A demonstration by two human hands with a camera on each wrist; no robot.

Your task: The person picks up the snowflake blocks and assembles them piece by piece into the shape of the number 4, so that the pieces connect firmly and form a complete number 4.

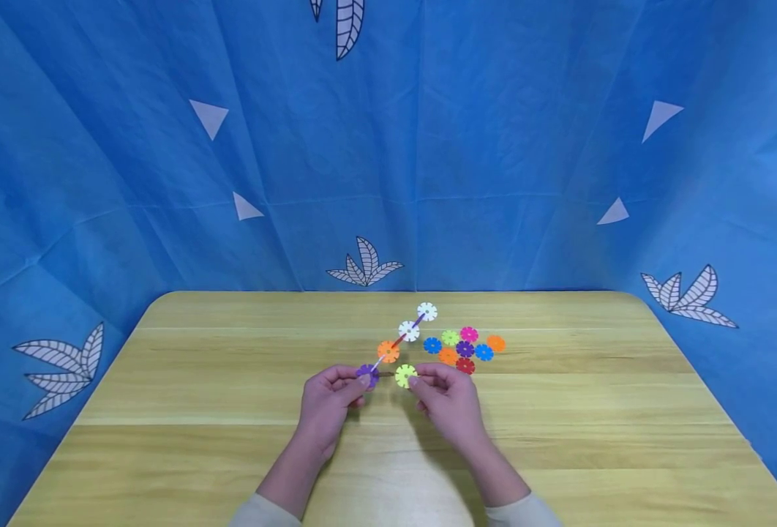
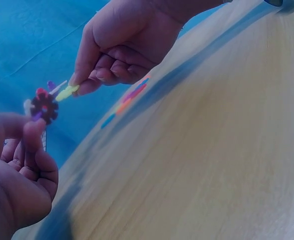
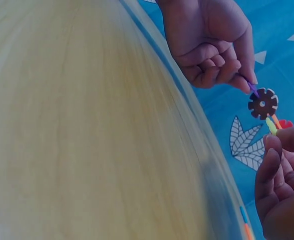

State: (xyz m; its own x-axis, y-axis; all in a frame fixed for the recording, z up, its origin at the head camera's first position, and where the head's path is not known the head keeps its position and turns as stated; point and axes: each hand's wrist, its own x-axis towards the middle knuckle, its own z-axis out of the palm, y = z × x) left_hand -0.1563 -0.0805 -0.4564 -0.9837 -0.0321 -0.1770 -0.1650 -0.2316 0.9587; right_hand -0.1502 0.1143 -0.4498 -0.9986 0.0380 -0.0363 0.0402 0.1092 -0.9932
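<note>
My left hand (image 1: pixel 325 406) pinches a purple notched disc (image 1: pixel 364 380) between thumb and fingers, at the near end of a chain of slotted-together discs. Beyond it the chain runs up and to the right, through an orange disc (image 1: pixel 385 356) and two white discs, with other discs between them standing edge-on. My right hand (image 1: pixel 454 406) pinches a yellow-green notched disc (image 1: pixel 402 376) by its edge, right of the purple one. In the right wrist view, the yellow-green disc (image 3: pixel 271 125) comes up to the rim of a dark-looking disc (image 3: pixel 258 107) in the chain.
Loose notched discs in several colours lie on the wooden table (image 1: pixel 197 454) beyond my right hand, among them a red disc (image 1: pixel 465 367), a blue disc (image 1: pixel 432 345) and a pink disc (image 1: pixel 470 333). A blue patterned curtain (image 1: pixel 494 146) hangs behind and beside the table.
</note>
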